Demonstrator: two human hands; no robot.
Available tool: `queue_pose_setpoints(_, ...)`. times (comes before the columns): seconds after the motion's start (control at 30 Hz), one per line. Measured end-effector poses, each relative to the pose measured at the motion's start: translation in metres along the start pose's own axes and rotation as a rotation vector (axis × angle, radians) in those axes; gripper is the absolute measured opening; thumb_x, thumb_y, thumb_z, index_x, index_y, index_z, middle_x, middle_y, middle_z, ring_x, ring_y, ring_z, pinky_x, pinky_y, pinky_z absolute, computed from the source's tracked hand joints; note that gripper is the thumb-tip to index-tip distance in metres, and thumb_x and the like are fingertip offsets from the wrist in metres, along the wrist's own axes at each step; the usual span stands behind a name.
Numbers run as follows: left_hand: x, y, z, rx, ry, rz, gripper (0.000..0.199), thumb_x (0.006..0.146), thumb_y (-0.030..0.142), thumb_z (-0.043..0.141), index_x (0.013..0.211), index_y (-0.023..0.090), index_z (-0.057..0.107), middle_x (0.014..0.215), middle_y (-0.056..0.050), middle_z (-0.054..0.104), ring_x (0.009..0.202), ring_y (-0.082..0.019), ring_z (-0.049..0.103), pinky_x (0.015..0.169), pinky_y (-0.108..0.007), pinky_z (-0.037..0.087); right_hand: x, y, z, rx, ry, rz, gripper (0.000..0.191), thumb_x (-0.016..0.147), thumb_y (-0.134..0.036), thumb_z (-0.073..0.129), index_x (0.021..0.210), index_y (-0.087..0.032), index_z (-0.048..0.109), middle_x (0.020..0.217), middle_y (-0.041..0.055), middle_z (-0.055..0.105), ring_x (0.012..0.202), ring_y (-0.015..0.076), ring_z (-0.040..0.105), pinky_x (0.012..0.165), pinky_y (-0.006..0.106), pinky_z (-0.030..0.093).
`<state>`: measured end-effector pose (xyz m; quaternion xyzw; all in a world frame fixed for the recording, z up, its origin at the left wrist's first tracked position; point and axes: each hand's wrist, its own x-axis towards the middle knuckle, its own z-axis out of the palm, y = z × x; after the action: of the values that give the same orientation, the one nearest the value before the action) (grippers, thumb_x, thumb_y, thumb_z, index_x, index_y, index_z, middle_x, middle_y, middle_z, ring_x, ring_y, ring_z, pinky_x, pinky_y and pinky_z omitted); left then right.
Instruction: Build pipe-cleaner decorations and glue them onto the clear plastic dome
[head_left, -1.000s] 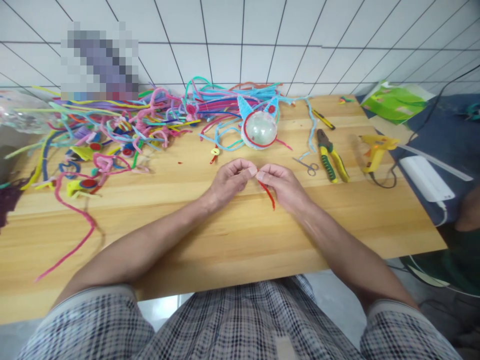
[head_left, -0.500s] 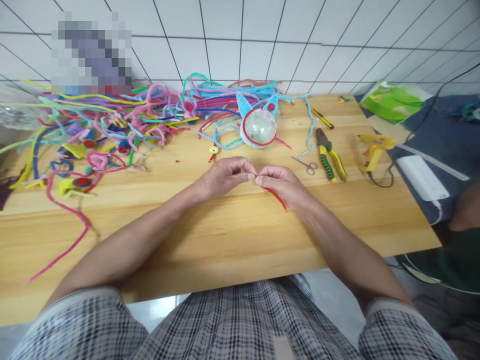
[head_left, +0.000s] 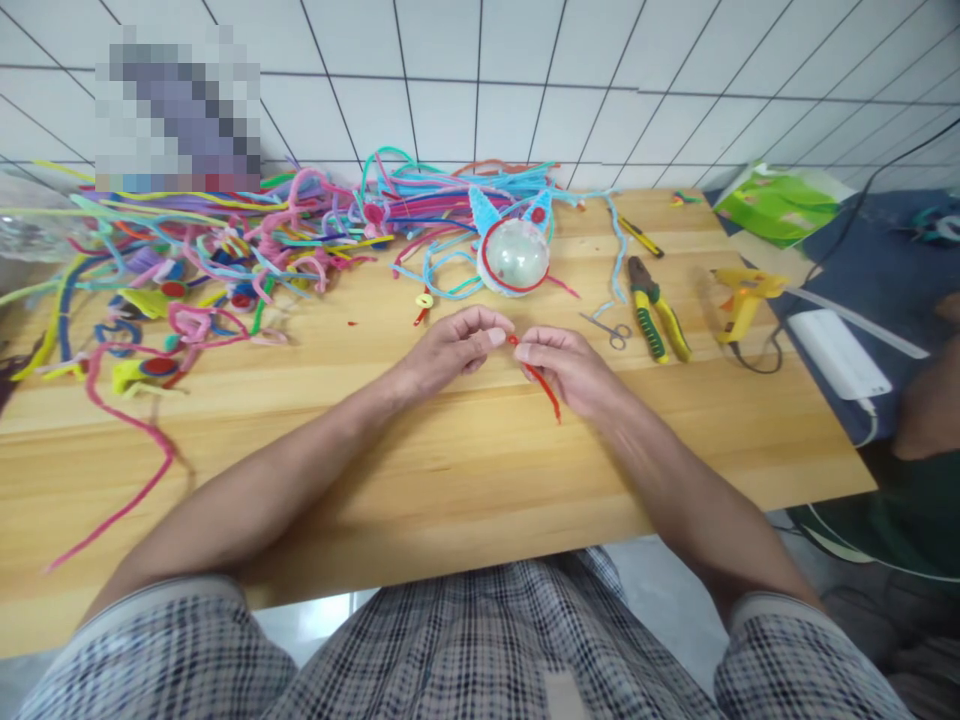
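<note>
A red pipe cleaner [head_left: 546,388] with a small curled end is pinched in my right hand [head_left: 566,365], and its tail hangs down below the fingers. My left hand [head_left: 454,350] is just left of the curl, thumb and fingertips close together; whether it grips anything is too small to tell. Behind the hands sits a clear dome [head_left: 517,255] with a red rim and two blue pointed ears. A small yellow ring on a red strip [head_left: 424,301] lies behind my left hand.
Pipe cleaners [head_left: 300,225] are heaped at the back left. To the right lie scissors [head_left: 616,336], pliers [head_left: 646,315], a yellow cutter [head_left: 641,238], a glue gun [head_left: 744,300] and a white power strip [head_left: 844,355]. A person's arm [head_left: 930,415] shows at the right edge.
The red pipe cleaner's end now shows as a small curl between my hands. My left fingertips have drawn slightly away from my right, and the tail hangs more steeply.
</note>
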<state>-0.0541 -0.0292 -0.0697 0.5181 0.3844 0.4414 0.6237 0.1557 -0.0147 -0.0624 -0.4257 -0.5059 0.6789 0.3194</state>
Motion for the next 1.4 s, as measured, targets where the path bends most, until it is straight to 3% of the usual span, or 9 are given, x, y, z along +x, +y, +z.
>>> queue_pose_setpoints(0.13, 0.004, 0.005, -0.016, 0.211, -0.057, 0.094, 0.037, 0.087, 0.052, 0.091, 0.098, 0.018, 0.080, 0.074, 0.001, 0.067, 0.065, -0.011, 0.052, 0.062, -0.024, 0.041, -0.001, 0.001, -0.002, -0.052, -0.024, 0.015, 0.030, 0.071, -0.043, 0.088, 0.071, -0.021, 0.068, 0.064, -0.0049, 0.054, 0.062, 0.0112, 0.041, 0.061, 0.029, 0.029)
queue_pose_setpoints(0.27, 0.004, 0.003, -0.014, 0.243, -0.094, 0.094, 0.039, 0.086, 0.054, 0.090, 0.091, 0.017, 0.079, 0.081, -0.002, 0.073, 0.073, -0.013, 0.060, 0.070, -0.026, 0.047, -0.003, 0.001, -0.001, -0.095, -0.054, -0.004, 0.031, 0.075, -0.044, 0.087, 0.071, -0.021, 0.067, 0.064, -0.0054, 0.053, 0.062, 0.0109, 0.040, 0.062, 0.029, 0.028)
queue_pose_setpoints(0.43, -0.003, -0.002, 0.007, -0.013, 0.033, -0.026, 0.053, 0.075, 0.063, 0.098, 0.087, 0.018, 0.072, 0.060, 0.007, 0.053, 0.053, -0.008, 0.038, 0.052, -0.023, 0.030, -0.002, 0.001, 0.003, -0.058, -0.047, -0.058, 0.041, 0.074, -0.053, 0.093, 0.075, -0.021, 0.068, 0.069, -0.0043, 0.058, 0.065, 0.0121, 0.048, 0.066, 0.029, 0.035)
queue_pose_setpoints(0.63, -0.009, -0.007, 0.026, -0.295, 0.137, -0.109, 0.060, 0.070, 0.066, 0.101, 0.088, 0.019, 0.069, 0.057, 0.009, 0.048, 0.049, -0.007, 0.038, 0.050, -0.021, 0.029, 0.000, 0.002, 0.008, 0.017, -0.010, -0.064, 0.046, 0.069, -0.055, 0.097, 0.073, -0.021, 0.067, 0.069, -0.0045, 0.057, 0.067, 0.0118, 0.047, 0.067, 0.028, 0.035)
queue_pose_setpoints(0.87, 0.003, 0.009, -0.009, 0.086, -0.056, 0.021, 0.049, 0.078, 0.058, 0.100, 0.098, 0.018, 0.080, 0.071, 0.003, 0.065, 0.058, -0.008, 0.048, 0.056, -0.022, 0.037, -0.002, -0.005, -0.001, 0.023, -0.053, 0.043, 0.031, 0.069, -0.043, 0.089, 0.072, -0.021, 0.068, 0.064, -0.0041, 0.058, 0.061, 0.0117, 0.047, 0.063, 0.029, 0.034)
queue_pose_setpoints(1.03, 0.002, 0.008, -0.014, 0.215, -0.108, 0.074, 0.042, 0.083, 0.055, 0.096, 0.093, 0.016, 0.080, 0.081, -0.002, 0.074, 0.071, -0.012, 0.060, 0.069, -0.025, 0.046, -0.003, -0.002, -0.003, -0.042, -0.097, 0.049, 0.029, 0.073, -0.042, 0.086, 0.070, -0.021, 0.066, 0.065, -0.0040, 0.056, 0.063, 0.0119, 0.046, 0.063, 0.029, 0.032)
queue_pose_setpoints(1.13, -0.002, 0.004, -0.004, 0.108, -0.061, -0.001, 0.043, 0.077, 0.053, 0.100, 0.088, 0.017, 0.079, 0.070, 0.002, 0.068, 0.061, -0.009, 0.052, 0.060, -0.024, 0.039, -0.003, -0.001, -0.002, -0.057, -0.108, 0.023, 0.035, 0.075, -0.048, 0.089, 0.071, -0.021, 0.066, 0.066, -0.0045, 0.054, 0.064, 0.0117, 0.042, 0.063, 0.029, 0.030)
queue_pose_setpoints(1.23, -0.007, -0.001, 0.012, -0.170, 0.059, -0.116, 0.050, 0.067, 0.054, 0.106, 0.085, 0.018, 0.077, 0.059, 0.007, 0.055, 0.050, -0.006, 0.037, 0.051, -0.022, 0.029, -0.003, 0.001, 0.002, -0.024, -0.079, -0.040, 0.047, 0.074, -0.058, 0.094, 0.074, -0.022, 0.065, 0.068, -0.0050, 0.052, 0.065, 0.0116, 0.042, 0.063, 0.029, 0.030)
queue_pose_setpoints(1.4, -0.009, -0.008, 0.024, -0.381, 0.133, -0.185, 0.057, 0.062, 0.058, 0.109, 0.086, 0.019, 0.077, 0.059, 0.008, 0.051, 0.050, -0.005, 0.038, 0.050, -0.019, 0.031, 0.000, 0.003, 0.006, 0.034, -0.048, -0.053, 0.057, 0.066, -0.068, 0.099, 0.074, -0.022, 0.065, 0.070, -0.0048, 0.053, 0.067, 0.0125, 0.043, 0.064, 0.028, 0.034)
